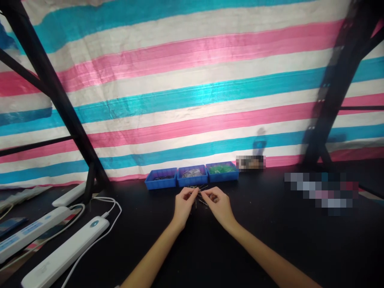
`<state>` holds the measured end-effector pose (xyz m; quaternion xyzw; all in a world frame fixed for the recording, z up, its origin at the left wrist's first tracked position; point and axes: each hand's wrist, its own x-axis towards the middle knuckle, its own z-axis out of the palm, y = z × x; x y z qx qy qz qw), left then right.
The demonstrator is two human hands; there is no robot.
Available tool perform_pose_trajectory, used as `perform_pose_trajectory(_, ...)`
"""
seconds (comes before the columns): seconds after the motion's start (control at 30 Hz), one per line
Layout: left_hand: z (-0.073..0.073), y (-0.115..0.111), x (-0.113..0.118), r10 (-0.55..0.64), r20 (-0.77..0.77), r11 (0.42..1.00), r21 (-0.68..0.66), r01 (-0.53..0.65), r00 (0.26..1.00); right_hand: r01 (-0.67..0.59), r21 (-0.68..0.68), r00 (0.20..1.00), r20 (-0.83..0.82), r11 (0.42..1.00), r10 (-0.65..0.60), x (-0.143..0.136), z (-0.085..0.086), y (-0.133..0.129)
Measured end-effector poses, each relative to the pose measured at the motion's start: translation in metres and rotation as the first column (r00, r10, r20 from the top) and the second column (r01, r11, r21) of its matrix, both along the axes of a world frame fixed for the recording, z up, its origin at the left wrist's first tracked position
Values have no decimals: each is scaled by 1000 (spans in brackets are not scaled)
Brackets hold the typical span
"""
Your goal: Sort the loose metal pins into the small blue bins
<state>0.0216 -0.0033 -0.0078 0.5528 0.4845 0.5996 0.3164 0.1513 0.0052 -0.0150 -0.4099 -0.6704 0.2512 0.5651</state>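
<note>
My left hand and my right hand meet fingertip to fingertip over the black table, both closed in a pinch. What lies between the fingertips is too small to make out. Around and beneath them is a loose pile of thin, stick-like pieces. Just behind stand three blue trays in a row: the left tray holds dark thin pieces, the middle tray holds clear or whitish pieces, and the right tray holds green pieces.
On the left lie a long white device with a cable, a white power strip and another white bar. Black metal frame legs rise at both sides before a striped sheet. Blurred items sit at right.
</note>
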Motion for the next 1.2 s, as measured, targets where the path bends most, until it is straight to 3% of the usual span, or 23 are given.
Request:
perform_pose_trajectory(0.1,1,6,-8,90,-7,996,0,-90,996,-43,9,992,119,999,42,-3,-3,-5)
perform_pose_trajectory(0.2,5,21,-29,326,-49,941,117,-319,944,-96,-7,978,187,995,96,-5,-3,-11)
perform_pose_trajectory(0.3,10,40,-61,583,-202,798,320,-510,787,-129,1,967,220,992,126,-4,1,-15)
perform_pose_trajectory(0.4,7,55,-94,731,-374,682,384,-622,571,-141,20,960,246,990,132,-2,5,-18)
perform_pose_trajectory(0.47,1,61,-110,729,-481,672,368,-642,487,-142,30,958,255,989,130,-1,8,-18)
perform_pose_trajectory(0.57,-9,64,-121,660,-602,717,326,-616,449,-150,37,957,256,988,135,1,12,-20)
perform_pose_trajectory(0.83,-12,59,-111,545,-762,789,326,-521,349,-173,45,939,309,984,151,0,14,-25)
perform_pose_trajectory(1.03,-3,49,-99,606,-686,762,354,-543,402,-98,17,902,425,995,82,6,10,-18)
perform_pose_trajectory(1.13,14,35,-83,640,-616,764,447,-465,459,-21,23,860,511,1000,6,10,3,-11)
perform_pose_trajectory(1.2,23,25,-70,569,-637,822,446,-354,519,27,7,827,561,1000,-26,12,-4,-6)
